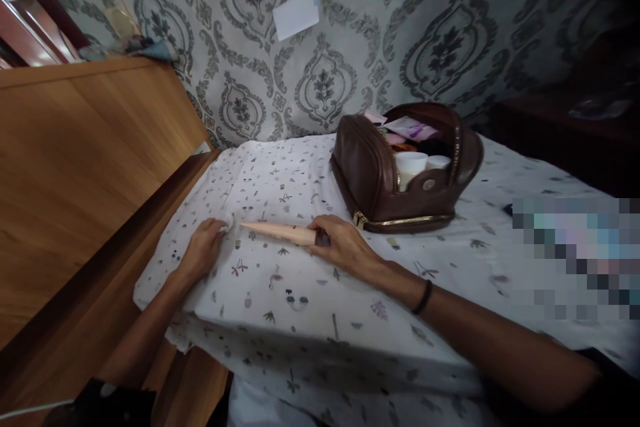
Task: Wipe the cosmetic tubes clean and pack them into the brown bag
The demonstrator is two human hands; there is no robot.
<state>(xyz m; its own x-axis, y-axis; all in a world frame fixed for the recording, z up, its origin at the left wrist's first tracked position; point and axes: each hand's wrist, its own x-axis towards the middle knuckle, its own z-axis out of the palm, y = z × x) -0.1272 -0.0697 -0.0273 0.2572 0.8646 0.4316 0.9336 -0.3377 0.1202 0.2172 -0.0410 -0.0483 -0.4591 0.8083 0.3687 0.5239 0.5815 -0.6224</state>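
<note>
My right hand is closed round the dark end of a peach-coloured squeeze tube. The tube lies level just over the patterned sheet, and its thin tapered end points left. Near that tip, my left hand has its fingers pinched together. Something small and whitish shows at those fingertips, too small to name. Right behind my right hand stands a brown toiletry bag with its top unzipped. White-lidded jars and a pink and purple packet show inside it.
A white sheet with small printed motifs covers the bed. Along the left runs a wooden board. The patterned wall closes off the back. A blurred-out patch hides something at the right, and dark furniture stands behind it.
</note>
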